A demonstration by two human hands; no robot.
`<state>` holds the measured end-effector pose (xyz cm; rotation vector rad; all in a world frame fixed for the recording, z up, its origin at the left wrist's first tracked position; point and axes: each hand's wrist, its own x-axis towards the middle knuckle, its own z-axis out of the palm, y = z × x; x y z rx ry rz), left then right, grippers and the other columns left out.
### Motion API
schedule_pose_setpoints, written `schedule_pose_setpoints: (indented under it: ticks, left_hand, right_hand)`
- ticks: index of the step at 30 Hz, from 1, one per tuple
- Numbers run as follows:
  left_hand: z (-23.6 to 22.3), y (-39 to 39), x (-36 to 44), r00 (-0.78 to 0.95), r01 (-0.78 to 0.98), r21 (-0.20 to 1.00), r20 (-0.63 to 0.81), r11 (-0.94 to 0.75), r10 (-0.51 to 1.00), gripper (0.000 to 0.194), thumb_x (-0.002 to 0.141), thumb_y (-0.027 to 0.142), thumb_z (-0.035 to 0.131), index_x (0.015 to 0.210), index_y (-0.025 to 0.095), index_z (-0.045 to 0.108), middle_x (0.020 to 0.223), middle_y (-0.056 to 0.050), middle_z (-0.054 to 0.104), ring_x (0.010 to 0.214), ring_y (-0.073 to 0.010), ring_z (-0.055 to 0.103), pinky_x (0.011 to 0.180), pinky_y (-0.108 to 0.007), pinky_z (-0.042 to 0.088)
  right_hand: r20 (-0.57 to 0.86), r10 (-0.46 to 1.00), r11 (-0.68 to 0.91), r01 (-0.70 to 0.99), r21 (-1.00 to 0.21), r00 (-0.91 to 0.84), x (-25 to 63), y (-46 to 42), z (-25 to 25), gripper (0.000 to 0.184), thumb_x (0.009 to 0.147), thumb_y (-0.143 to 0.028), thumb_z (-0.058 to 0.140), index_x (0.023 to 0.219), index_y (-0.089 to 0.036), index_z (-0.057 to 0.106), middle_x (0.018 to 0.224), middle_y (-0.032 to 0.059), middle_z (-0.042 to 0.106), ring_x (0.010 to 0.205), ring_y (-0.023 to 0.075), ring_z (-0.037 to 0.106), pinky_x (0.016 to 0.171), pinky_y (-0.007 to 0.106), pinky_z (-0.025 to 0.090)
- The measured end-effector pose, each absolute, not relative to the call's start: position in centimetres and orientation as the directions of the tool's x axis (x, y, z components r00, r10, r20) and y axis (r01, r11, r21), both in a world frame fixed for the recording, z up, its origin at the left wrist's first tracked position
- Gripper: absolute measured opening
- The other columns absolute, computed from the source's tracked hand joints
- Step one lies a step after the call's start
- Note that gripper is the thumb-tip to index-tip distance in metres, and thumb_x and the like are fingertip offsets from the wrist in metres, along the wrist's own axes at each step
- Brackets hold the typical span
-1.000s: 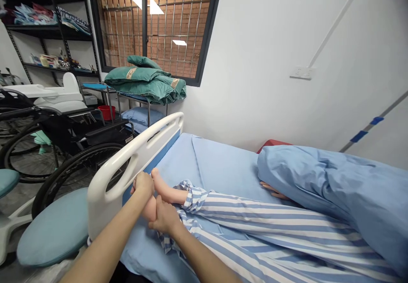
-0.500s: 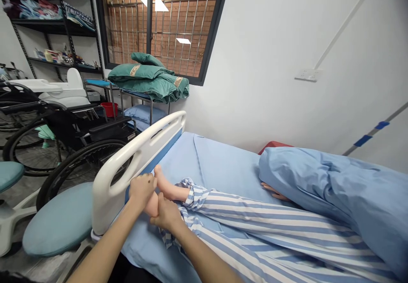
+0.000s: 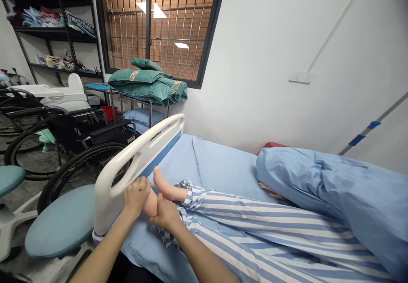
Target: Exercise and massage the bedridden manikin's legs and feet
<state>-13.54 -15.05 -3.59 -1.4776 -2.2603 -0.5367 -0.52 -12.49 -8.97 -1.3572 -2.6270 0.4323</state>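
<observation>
My left hand [image 3: 137,194] is closed over the front part of the near foot [image 3: 149,204], close to the footboard, hiding the toes. My right hand [image 3: 165,213] wraps the ankle of that same foot, its thumb toward me. The foot is smooth and pinkish, like a manikin's. Just beyond lies the other foot [image 3: 165,188], bare and toes up, touched by neither hand. Both legs wear blue-and-white striped trousers [image 3: 248,208], bunched at the ankles. They rest on a light blue bed sheet [image 3: 219,157].
A white footboard [image 3: 106,181] rises left of my hands. Beyond it stand a wheelchair [image 3: 79,155] and a teal stool [image 3: 60,221]. A folded blue quilt [image 3: 318,176] covers the figure's upper part, with fingers [image 3: 272,191] showing under its edge. Green bedding [image 3: 149,81] is piled below the window.
My left hand has shifted slightly left and down on the foot, toward the footboard. My right hand keeps its hold at the ankle. The camera view has moved a little.
</observation>
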Motion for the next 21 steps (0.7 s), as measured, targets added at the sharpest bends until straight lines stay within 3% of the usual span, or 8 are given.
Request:
schedule_pose_setpoints:
  ticks: [5, 10, 17, 21]
  left_hand:
    - [-0.7, -14.8, -13.6, -0.173, 0.977, -0.082, 0.253, 0.199, 0.952, 0.032, 0.083, 0.013, 0.032, 0.083, 0.012, 0.063, 0.074, -0.013, 0.066, 0.072, -0.0272, 0.063, 0.055, -0.032, 0.039]
    - [0.5, -14.1, -12.6, -0.107, 0.982, -0.138, 0.142, 0.127, 0.984, 0.033, 0.080, 0.004, 0.035, 0.078, 0.012, 0.067, 0.075, -0.013, 0.066, 0.074, -0.0222, 0.062, 0.064, -0.031, 0.042]
    - [0.3, -12.3, -11.7, -0.082, 0.982, -0.167, 0.055, 0.090, 0.995, 0.026, 0.080, 0.022, 0.048, 0.068, 0.010, 0.068, 0.059, -0.015, 0.064, 0.071, -0.0248, 0.062, 0.063, -0.031, 0.042]
    - [-0.1, -11.6, -11.7, -0.042, 0.986, -0.157, 0.031, 0.046, 0.999, 0.024, 0.078, 0.021, 0.051, 0.067, 0.009, 0.068, 0.061, -0.016, 0.065, 0.073, -0.0258, 0.063, 0.066, -0.031, 0.042]
  right_hand:
    - [-0.004, 0.814, 0.546, 0.768, -0.335, -0.581, -0.5, -12.7, -8.6, 0.055, 0.053, -0.037, 0.066, 0.099, -0.019, 0.042, 0.092, 0.0092, 0.061, 0.079, 0.0286, 0.061, 0.062, 0.034, 0.046]
    - [-0.003, 0.810, 0.549, 0.760, -0.349, -0.586, -0.4, -12.8, -8.4, 0.053, 0.054, -0.037, 0.067, 0.098, -0.018, 0.042, 0.093, 0.0095, 0.061, 0.080, 0.0276, 0.061, 0.064, 0.033, 0.046]
    - [0.025, 0.790, 0.584, 0.738, -0.338, -0.613, -0.3, -12.5, -9.1, 0.053, 0.055, -0.040, 0.064, 0.098, -0.018, 0.041, 0.091, 0.0100, 0.061, 0.078, 0.0290, 0.061, 0.063, 0.036, 0.047]
    - [0.027, 0.788, 0.586, 0.737, -0.336, -0.615, -0.3, -12.3, -9.2, 0.055, 0.055, -0.041, 0.063, 0.100, -0.018, 0.041, 0.093, 0.0104, 0.061, 0.079, 0.0297, 0.061, 0.063, 0.038, 0.047]
